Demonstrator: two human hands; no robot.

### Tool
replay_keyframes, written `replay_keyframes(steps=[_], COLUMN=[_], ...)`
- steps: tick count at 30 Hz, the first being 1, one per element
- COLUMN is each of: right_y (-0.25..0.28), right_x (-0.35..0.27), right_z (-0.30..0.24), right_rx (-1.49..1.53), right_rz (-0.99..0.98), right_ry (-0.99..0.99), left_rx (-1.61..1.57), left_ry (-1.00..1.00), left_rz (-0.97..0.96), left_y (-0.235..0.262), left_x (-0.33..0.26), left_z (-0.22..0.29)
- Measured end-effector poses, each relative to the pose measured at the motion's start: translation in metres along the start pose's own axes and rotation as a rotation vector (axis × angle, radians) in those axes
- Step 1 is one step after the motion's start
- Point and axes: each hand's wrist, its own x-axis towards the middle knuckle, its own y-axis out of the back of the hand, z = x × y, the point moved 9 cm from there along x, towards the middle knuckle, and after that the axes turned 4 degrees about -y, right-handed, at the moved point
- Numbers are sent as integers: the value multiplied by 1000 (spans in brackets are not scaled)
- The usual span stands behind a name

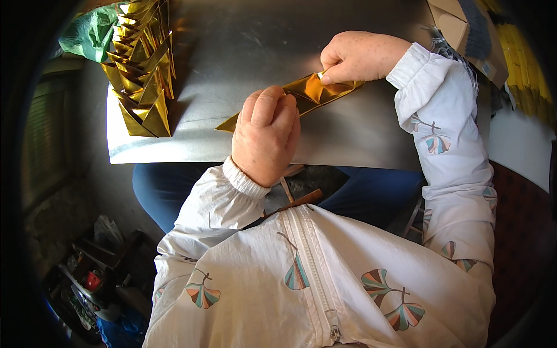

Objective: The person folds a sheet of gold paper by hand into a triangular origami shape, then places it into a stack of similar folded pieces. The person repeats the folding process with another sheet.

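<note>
A long, pointed piece of folded gold foil paper [316,91] lies slantwise between my hands, just above the metal tabletop. My left hand [267,130] is closed on its near-left part, fingers curled over, with one tip sticking out to the left. On the far-right part, my right hand [362,58] pinches the upper edge between thumb and fingers. The middle of the foil paper bulges and catches the light. At the left of the table stands a long row of folded gold foil pieces [145,110], nested one into another.
The shiny metal table [232,46] ends just in front of my lap. A green plastic bag [90,32] hangs at the far left. At the far right are a cardboard box [455,26] and stacked yellow sheets [525,69]. Shelves with clutter [98,278] stand low on the left.
</note>
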Motion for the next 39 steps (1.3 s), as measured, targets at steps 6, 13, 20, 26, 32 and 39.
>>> replay_keyframes(steps=[6,13,20,26,32,39], right_y=[0,-1,3,3,4,4], right_x=[5,8,7,10,11,12], right_z=[0,2,-1,-1,-1,-1], right_rx=[-68,-58,-45,19,3,-24], right_rz=[-46,-18,42,22,18,42], right_ry=[-20,-63,-26,-5,-13,4], left_rx=[38,88,77,61,63,53], left_ry=[-31,-68,-64,-76,-79,-72], left_rz=[-31,5,17,27,30,28], left_y=[-1,-4,-4,-3,-3,-3], left_x=[1,-1,-1,1,1,2], left_z=[3,3,1,2,3,2])
